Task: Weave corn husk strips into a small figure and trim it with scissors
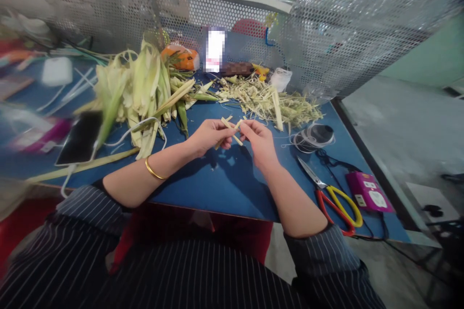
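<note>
Blur softens the far left of the blue table (195, 193), where one purple item (58, 135) lies near one white box (57, 71). One dark-screened phone (79, 137) comes next, with one white cable (68, 178) at its lower end. Beside it spreads one heap of green and pale husks (145, 75), too many to count. One gold bangle (154, 170) circles the left forearm. One orange pack (183, 58) sits behind the heap, against the mesh.

Two hands meet near the middle, just above the table. The left hand (212, 136) pinches narrowly, thumb against fingers, on pale strips (238, 141); at least two cross there, the exact number unclear. One bright screen (215, 50) stands behind. The right hand (259, 140) has thumb and fingertips closed on a strip end, nearly touching the left.

Behind the right hand lies one mound of uncounted scraps (268, 101), with one white bag (281, 78) at its back. Further right are one dark spool (315, 137) wound with pale thread, one pair of scissors (319, 182) with one red and one yellow handle, blades parted, and one purple socket block (369, 190).
</note>
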{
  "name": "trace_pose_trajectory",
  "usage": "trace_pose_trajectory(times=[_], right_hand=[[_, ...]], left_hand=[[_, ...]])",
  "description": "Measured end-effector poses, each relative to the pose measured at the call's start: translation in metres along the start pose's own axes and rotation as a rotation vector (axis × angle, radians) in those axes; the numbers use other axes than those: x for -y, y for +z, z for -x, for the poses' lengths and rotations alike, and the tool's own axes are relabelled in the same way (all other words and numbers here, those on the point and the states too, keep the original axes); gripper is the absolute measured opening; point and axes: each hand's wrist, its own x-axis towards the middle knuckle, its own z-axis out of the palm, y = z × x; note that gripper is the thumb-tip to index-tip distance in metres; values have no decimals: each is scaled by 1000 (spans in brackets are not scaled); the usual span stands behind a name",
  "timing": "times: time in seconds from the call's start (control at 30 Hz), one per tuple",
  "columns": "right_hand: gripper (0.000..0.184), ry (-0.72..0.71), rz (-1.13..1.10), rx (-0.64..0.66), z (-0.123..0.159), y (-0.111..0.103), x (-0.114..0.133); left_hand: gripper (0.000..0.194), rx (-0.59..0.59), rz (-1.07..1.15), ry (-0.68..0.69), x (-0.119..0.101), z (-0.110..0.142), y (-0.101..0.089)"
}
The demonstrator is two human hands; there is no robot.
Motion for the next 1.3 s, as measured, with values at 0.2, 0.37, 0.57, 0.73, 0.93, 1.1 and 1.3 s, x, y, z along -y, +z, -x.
trace_pose_trajectory(times=[0.2, 0.37, 0.57, 0.73, 0.93, 1.1, 1.3], right_hand=[[11, 26, -84, -35, 0, 4, -4], [14, 88, -185, -44, 1, 7, -8], [16, 39, -230, -110, 0, 7, -12], [12, 38, 1, -4, -7, -5, -3], [11, -95, 397, 172, -5, -11, 7], [10, -68, 321, 82, -1, -2, -4], [15, -74, 248, 20, 2, 1, -7]], left_hand=[[19, 53, -30, -35, 3, 3, 3], [18, 34, -92, -45, 8, 0, 2], [19, 66, -154, -11, 8, 0, 2], [18, 47, -218, -19, 7, 1, 2], [19, 106, -312, 14, 13, 3, 4], [28, 138, -295, -10, 13, 5, 7], [31, 168, -292, -29, 10, 8, 11]])
